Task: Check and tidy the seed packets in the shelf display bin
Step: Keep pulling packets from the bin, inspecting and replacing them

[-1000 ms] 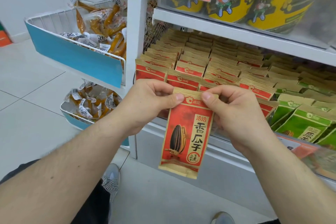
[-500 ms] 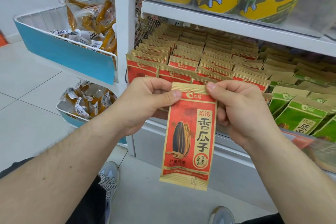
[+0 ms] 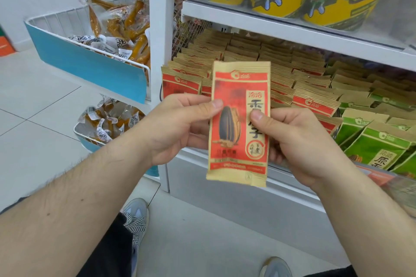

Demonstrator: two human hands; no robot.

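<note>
At the far left, a white wire basket with a blue front panel [image 3: 90, 67] held clear-wrapped orange snacks and played no part in the step. The left hand [image 3: 180, 126] gripped the left edge of a flat red-and-tan paper seed packet printed with a black sunflower seed [image 3: 239, 123], thumb pressed on the front face and fingers curled behind it. The packet stood upright, clear of the display, in front of the white shelf bin [image 3: 225, 157] that held rows of matching red-and-tan packets [image 3: 310, 87]. The right hand [image 3: 299, 141] pinched the packet's right edge in the same way, thumb on the face and fingers behind. Further right, green-and-tan packets [image 3: 378, 146] stood in the adjoining section of the same bin. The likely faults were as follows: thumb pressure at mid-height could have creased the thin paper; a return made too far right could have put the red packet among the green stock; a careless insertion into the tightly packed front row could have tipped neighbouring packets forward over the low front lip. The packet appeared slightly blurred, so fine print could not be read.
</note>
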